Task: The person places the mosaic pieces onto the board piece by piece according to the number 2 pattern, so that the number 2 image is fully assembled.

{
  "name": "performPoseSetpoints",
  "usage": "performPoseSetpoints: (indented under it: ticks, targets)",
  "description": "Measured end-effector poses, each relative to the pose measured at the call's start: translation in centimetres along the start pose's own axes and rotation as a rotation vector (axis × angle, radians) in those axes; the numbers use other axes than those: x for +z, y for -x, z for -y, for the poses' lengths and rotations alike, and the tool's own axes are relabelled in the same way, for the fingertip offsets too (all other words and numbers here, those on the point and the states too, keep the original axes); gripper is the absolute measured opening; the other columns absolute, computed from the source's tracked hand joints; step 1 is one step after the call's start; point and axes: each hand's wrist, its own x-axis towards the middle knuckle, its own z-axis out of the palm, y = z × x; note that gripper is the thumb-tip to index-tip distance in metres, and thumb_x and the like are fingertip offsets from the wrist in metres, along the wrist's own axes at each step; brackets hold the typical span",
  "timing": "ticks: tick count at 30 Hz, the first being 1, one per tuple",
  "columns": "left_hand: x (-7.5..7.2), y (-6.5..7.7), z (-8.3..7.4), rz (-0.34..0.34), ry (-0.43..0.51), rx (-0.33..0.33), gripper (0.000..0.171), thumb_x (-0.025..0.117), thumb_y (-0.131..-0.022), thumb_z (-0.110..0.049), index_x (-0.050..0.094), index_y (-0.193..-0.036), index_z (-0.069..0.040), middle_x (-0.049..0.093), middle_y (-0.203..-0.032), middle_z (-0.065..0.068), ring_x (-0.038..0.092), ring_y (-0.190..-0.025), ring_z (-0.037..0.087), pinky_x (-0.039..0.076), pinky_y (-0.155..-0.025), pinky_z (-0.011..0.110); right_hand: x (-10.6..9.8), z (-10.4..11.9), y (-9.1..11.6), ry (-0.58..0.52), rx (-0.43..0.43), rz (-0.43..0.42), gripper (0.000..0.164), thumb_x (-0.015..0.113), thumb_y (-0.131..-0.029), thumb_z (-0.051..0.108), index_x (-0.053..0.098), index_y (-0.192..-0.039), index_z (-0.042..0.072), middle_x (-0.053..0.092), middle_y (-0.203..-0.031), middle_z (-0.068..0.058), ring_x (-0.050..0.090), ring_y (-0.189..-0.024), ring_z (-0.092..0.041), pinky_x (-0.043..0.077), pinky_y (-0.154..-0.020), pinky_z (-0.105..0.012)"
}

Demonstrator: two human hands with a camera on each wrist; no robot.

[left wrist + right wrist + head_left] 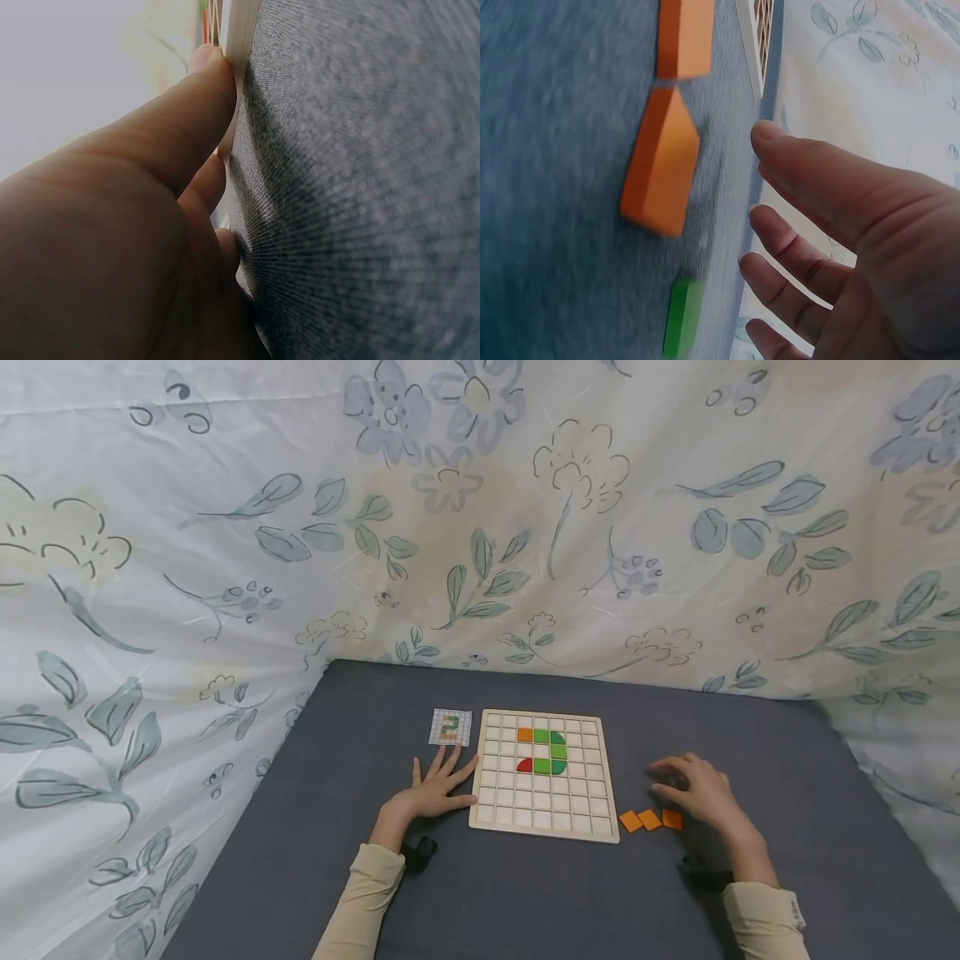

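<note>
A square wooden grid board (506, 799) lies on the table, with orange, green and red tiles set in some cells. My left hand (429, 793) is spread flat at the board's left side, its thumb (202, 97) against the wooden edge. To the right of the board, my right hand (697, 787) hovers with loosely bent fingers and holds nothing. Just below it lie three orange tiles, among them a left one (630, 821) and a right one (672, 819). A green tile (682, 319) shows in the right wrist view, hidden beneath the hand in the head view.
A small card (450, 727) printed with a coloured grid pattern lies beyond the left fingertips, close to the board's upper left corner. Dark grey cloth (525, 902) covers the table. Floral fabric (480, 527) hangs behind and along both sides.
</note>
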Motion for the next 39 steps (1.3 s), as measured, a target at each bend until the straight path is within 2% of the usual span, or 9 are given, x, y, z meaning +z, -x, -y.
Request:
performPoseSetpoints:
  ticks: [16, 21, 28, 34, 39]
  targets:
    - [0.0, 0.0, 0.0, 0.002, 0.009, -0.001, 0.071, 0.049, -0.092, -0.05, 0.013, -0.15, -0.03, -0.004, -0.157, 0.006, -0.014, -0.142, 0.03, -0.015, -0.103, 0.066, -1.8, -3.1, 1.5, -0.032, 0.044, 0.083, 0.039, 0.071, -0.082, 0.029, 0.063, -0.114, 0.008, 0.055, -0.105, -0.018, 0.054, -0.091, -0.038, 0.035, -0.071, -0.055]
    - [0.1, 0.0, 0.1, -0.003, 0.018, -0.003, 0.071, 0.05, -0.092, -0.05, 0.014, -0.15, -0.03, -0.003, -0.157, 0.007, -0.014, -0.142, 0.031, -0.016, -0.103, 0.066, -1.8, -3.8, 1.8, -0.024, 0.06, 0.122, 0.042, 0.073, -0.08, 0.03, 0.063, -0.113, 0.006, 0.055, -0.1, -0.017, 0.054, -0.087, -0.036, 0.037, -0.068, -0.054]
    - [0.1, 0.0, 0.0, -0.003, 0.01, 0.001, 0.071, 0.05, -0.092, -0.048, 0.014, -0.15, -0.029, -0.004, -0.157, 0.006, -0.014, -0.142, 0.03, -0.015, -0.103, 0.066, -1.9, -4.3, 2.2, -0.061, 0.036, 0.142, 0.042, 0.074, -0.078, 0.026, 0.063, -0.111, 0.003, 0.056, -0.099, -0.016, 0.056, -0.088, -0.036, 0.046, -0.073, -0.051]
    - [0.1, -0.2, 0.1, 0.0, 0.008, 0.002, 0.071, 0.049, -0.092, -0.05, 0.014, -0.15, -0.029, -0.004, -0.157, 0.007, -0.013, -0.142, 0.031, -0.015, -0.103, 0.066, -2.3, -4.8, 2.5, -0.072, 0.03, 0.151, 0.04, 0.077, -0.075, 0.018, 0.064, -0.108, 0.0, 0.056, -0.096, -0.014, 0.055, -0.085, -0.031, 0.047, -0.071, -0.048]
    - [0.4, -0.4, 0.6, 0.005, 0.022, 0.016, 0.073, 0.048, -0.091, -0.052, 0.013, -0.15, -0.027, -0.005, -0.157, 0.008, -0.015, -0.141, 0.031, -0.018, -0.102, 0.065, -2.2, -5.0, 2.6, -0.064, 0.033, 0.149, 0.036, 0.077, -0.075, 0.015, 0.064, -0.105, 0.001, 0.057, -0.093, -0.011, 0.052, -0.08, -0.023, 0.045, -0.067, -0.04]
